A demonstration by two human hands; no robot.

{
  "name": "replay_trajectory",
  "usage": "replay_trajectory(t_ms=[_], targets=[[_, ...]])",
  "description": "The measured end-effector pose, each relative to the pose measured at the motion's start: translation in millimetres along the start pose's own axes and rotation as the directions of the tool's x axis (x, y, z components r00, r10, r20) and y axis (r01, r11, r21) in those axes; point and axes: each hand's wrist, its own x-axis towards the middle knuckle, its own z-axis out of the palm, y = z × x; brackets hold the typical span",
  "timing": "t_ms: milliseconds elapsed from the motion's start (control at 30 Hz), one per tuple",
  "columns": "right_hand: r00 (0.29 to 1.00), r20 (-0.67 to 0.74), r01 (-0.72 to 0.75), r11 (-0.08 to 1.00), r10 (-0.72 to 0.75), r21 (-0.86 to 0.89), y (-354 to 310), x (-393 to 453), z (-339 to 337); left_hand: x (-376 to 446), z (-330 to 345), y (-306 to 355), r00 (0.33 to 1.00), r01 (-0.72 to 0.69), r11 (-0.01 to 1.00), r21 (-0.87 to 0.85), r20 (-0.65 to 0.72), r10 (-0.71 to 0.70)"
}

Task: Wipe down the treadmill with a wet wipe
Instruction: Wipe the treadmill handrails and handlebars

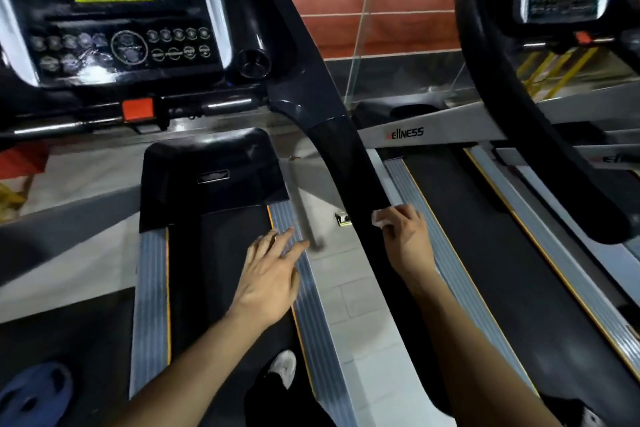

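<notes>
Nearest the camera, a white shoe [284, 367] is seen on the black running belt [221, 253] of the treadmill, and a blue weight plate [33, 395] lies on the floor at the lower left. Further forward, the left hand [268, 279] is held flat above the belt's right edge and the ribbed grey side rail [311, 315], its grip open with the fingers stretched out and nothing held. To its right, the white wet wipe [384, 217] is clasped in the right hand [405, 239], the fingers being curled round it, and is pressed against the side of the glossy black handrail [349, 163]. Beyond the hands, the black motor cover [211, 173] is seen, then a red safety tab [137, 109] and the console [114, 28] with its round buttons. A second treadmill [502, 211] stands alongside on the right.
</notes>
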Motion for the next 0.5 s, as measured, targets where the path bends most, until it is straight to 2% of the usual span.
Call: replay_trajectory(t_ms=[233, 500], targets=[[1.000, 0.011, -0.024, 1.000, 0.024, -0.017, 14, -107, -42, -85, 24, 58, 1.000, 0.014, 1.000, -0.016, -0.008, -0.014], [0.999, 0.031, 0.039, 0.998, -0.038, -0.049, 27, -146, -59, -115, 47, 120, 1.000, 0.004, 1.000, 0.021, -0.022, -0.003]])
